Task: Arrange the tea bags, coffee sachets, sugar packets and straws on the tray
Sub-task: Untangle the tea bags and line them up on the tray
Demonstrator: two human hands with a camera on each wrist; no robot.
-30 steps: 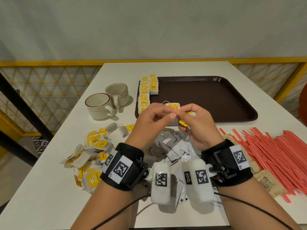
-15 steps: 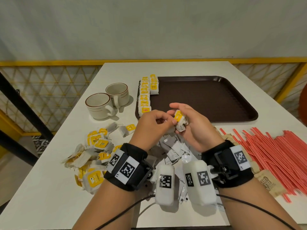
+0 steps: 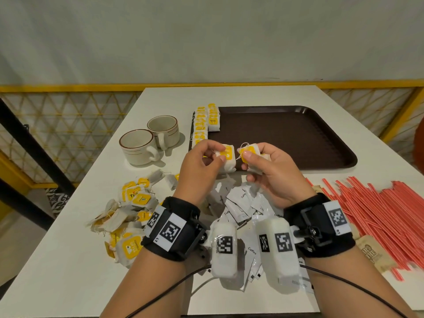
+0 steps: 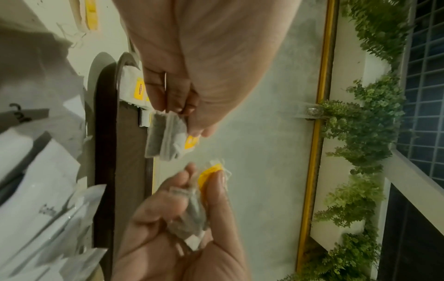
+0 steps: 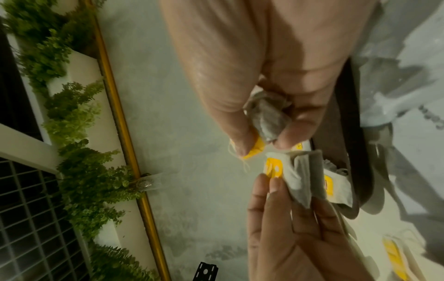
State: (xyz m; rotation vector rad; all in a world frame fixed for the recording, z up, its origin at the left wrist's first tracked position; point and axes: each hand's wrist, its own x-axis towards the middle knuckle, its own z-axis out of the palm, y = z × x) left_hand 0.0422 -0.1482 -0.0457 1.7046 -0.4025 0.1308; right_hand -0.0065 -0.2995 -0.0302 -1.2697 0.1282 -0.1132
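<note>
Head view, frame centre: brown plastic tray (image 3: 298, 138) held tea bags (image 3: 207, 121) along left rim; left hand (image 3: 202, 168), right hand (image 3: 270, 171) each pinched papery tea bag.

The left hand (image 3: 202, 166) is covering the tray's (image 3: 286, 166) near-left corner; wrist devices are hiding several coffee sachets (image 3: 238, 203) in front of the tray.

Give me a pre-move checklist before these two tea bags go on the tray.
1. Left hand grip on its tea bag: ok, pinched.
2. Right hand grip on the second tea bag: ok.
3. Bags separated: ok, gap visible in the wrist views.
4. Strings untangled: cannot tell.
5. Free space on tray beside the row of tea bags: ok.
</note>
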